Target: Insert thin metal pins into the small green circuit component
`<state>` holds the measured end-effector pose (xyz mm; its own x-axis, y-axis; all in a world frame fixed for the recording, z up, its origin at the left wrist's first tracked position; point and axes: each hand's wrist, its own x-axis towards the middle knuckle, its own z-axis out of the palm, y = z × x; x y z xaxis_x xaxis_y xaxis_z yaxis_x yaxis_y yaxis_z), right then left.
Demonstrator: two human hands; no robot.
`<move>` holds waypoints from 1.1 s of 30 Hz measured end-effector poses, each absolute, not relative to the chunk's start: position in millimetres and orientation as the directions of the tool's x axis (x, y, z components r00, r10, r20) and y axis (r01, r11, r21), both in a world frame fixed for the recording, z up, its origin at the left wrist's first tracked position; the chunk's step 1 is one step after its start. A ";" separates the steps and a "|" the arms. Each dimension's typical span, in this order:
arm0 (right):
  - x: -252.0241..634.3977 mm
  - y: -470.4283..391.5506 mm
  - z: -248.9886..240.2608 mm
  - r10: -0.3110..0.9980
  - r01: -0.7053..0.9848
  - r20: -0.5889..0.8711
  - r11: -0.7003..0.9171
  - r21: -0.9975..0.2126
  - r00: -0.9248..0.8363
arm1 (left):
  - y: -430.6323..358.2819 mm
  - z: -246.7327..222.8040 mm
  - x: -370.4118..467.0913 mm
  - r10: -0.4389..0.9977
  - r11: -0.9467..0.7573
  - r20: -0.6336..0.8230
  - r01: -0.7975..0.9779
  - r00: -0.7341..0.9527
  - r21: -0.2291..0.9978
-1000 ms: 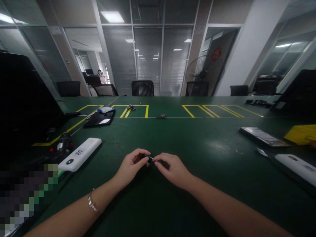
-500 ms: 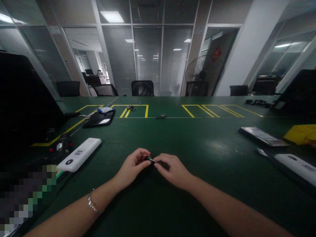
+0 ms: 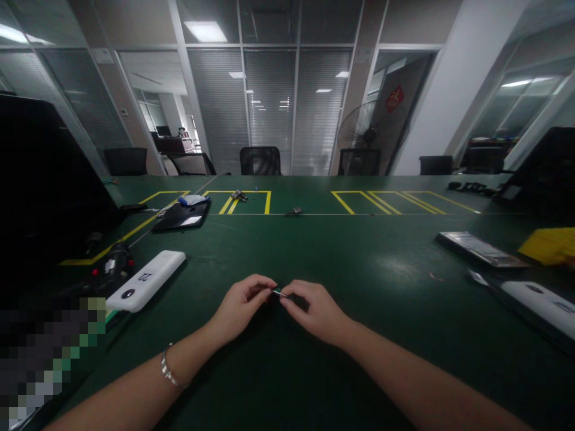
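My left hand (image 3: 245, 301) and my right hand (image 3: 312, 308) meet fingertip to fingertip low over the green table (image 3: 278, 251). Between them is a small, thin piece (image 3: 279, 293), pale along its edge with some green on it; its kind is too small to make out. The left thumb and fingers pinch its left end, and the right thumb and fingers close on its right end. A silver bracelet (image 3: 168, 366) circles the left wrist.
A white power bank marked 22 (image 3: 146, 281) lies left, beside a black object with red parts (image 3: 114, 267). A black folder-like item (image 3: 179, 218) is farther back. Small metal parts (image 3: 239, 196) sit inside yellow tape. Right are a flat device (image 3: 480, 248) and another white block (image 3: 541, 305).
The left fingers have shifted slightly and cover more of the small piece; its dark part no longer shows. The right hand stays almost in place.
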<state>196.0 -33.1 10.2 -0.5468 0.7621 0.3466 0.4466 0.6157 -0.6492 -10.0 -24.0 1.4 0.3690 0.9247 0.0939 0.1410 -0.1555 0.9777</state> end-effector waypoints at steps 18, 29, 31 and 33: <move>195.6 -32.9 10.6 0.759 0.439 0.376 0.626 -0.645 -0.531 | -25.9 1.1 -7.8 0.916 -0.202 0.189 -0.001 0.355 0.979; 195.7 -32.1 5.0 0.788 0.493 0.357 0.599 -0.630 -0.502 | -28.2 8.9 -9.2 0.941 -0.200 0.192 0.000 0.280 0.980; 195.8 -32.3 6.3 0.792 0.496 0.350 0.593 -0.634 -0.500 | -28.4 8.8 -9.9 0.941 -0.207 0.197 0.009 0.275 0.978; 196.0 -31.9 7.3 0.798 0.498 0.345 0.585 -0.640 -0.494 | -28.3 7.7 -10.8 0.937 -0.218 0.206 0.013 0.281 0.976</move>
<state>196.0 -31.9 7.3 -0.4945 0.7978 0.3450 0.4982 0.5854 -0.6396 -10.8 -28.3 7.7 0.2808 0.9375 0.2057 0.0127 -0.2179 0.9759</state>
